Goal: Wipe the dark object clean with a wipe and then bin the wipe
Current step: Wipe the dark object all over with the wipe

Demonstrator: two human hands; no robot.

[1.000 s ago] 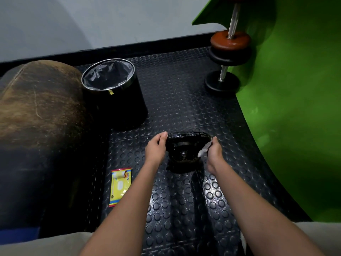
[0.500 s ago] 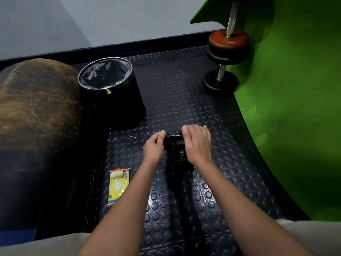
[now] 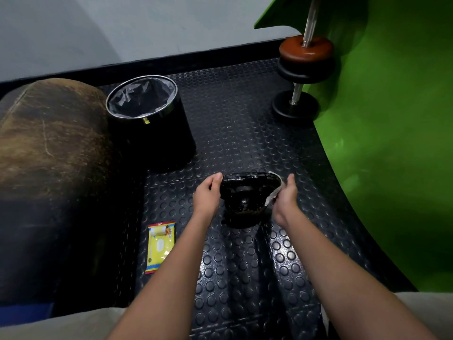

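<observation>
A glossy dark object (image 3: 245,195), shaped like a kettlebell, stands on the studded black floor mat (image 3: 245,266) in the middle of the view. My left hand (image 3: 207,195) grips its left edge. My right hand (image 3: 285,200) holds a grey-white wipe (image 3: 274,192) against the object's right side. A black bin (image 3: 149,123) with a grey liner and a metal rim stands at the back left, open at the top.
A yellow pack of wipes (image 3: 160,246) lies on the mat left of my left forearm. A worn brown padded roll (image 3: 49,153) fills the left side. Stacked weight plates on a steel bar (image 3: 304,77) stand at the back right against a green curved wall (image 3: 392,155).
My right hand, which lay over the top of the dark object half a second ago, has swept to its right side with the wipe. My left hand has kept its hold.
</observation>
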